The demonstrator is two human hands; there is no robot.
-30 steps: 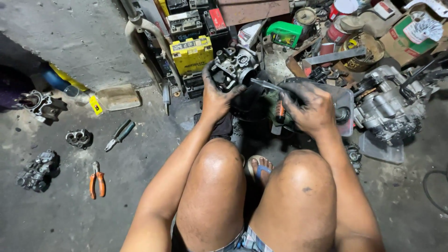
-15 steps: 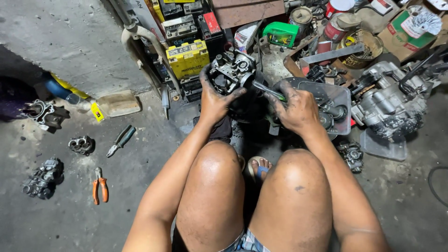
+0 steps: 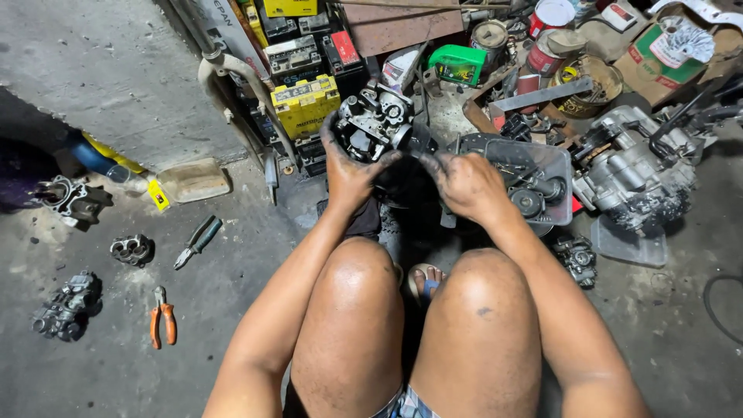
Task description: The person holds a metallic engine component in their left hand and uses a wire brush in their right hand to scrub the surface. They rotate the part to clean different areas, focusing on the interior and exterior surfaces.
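Observation:
I sit on a concrete floor with my bare knees (image 3: 352,310) raised. My left hand (image 3: 350,176), black with grease, grips a dirty metal engine part like a carburetor (image 3: 377,120) from below and holds it up in front of me. My right hand (image 3: 467,186) is close beside it. Its curled fingers press on the part's lower right side, and the palm is hidden. No tool shows in either hand.
A clear plastic tray (image 3: 553,155) of greasy parts and an engine block (image 3: 638,174) lie to the right. A yellow battery (image 3: 306,104) and cans stand behind. Orange-handled pliers (image 3: 162,323), green-handled pliers (image 3: 198,240) and small metal castings (image 3: 66,306) lie on the left.
The right hand held a screwdriver against the part; now the screwdriver is out of sight and the hand has closed in on the part. The left hand keeps its grip.

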